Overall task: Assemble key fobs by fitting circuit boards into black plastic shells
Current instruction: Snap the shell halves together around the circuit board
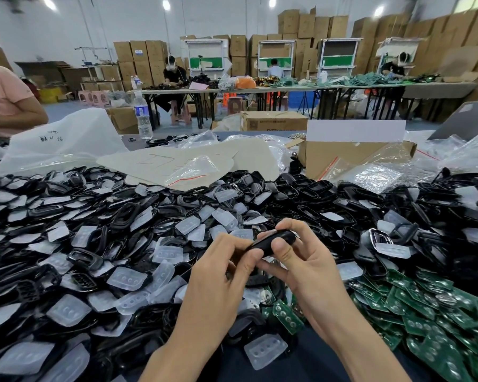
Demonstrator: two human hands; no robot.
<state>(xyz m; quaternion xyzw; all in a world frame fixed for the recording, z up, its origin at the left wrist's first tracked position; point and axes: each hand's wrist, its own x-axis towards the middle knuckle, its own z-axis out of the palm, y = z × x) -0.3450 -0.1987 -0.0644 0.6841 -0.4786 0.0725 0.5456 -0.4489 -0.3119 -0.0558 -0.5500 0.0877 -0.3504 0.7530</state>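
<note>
Pinching one black shell (271,242) between both hands

Left hand (218,274) pinches its left end, right hand (304,260) curls round the right end. Long axis runs hand to hand, over the pile (122,244) by the table's (233,135) near edge. Anything fitted inside? Can't tell.

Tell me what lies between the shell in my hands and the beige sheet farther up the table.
Head view: a heap of loose black shells and translucent button pads fills the stretch from the held shell to the beige sheet.
</note>
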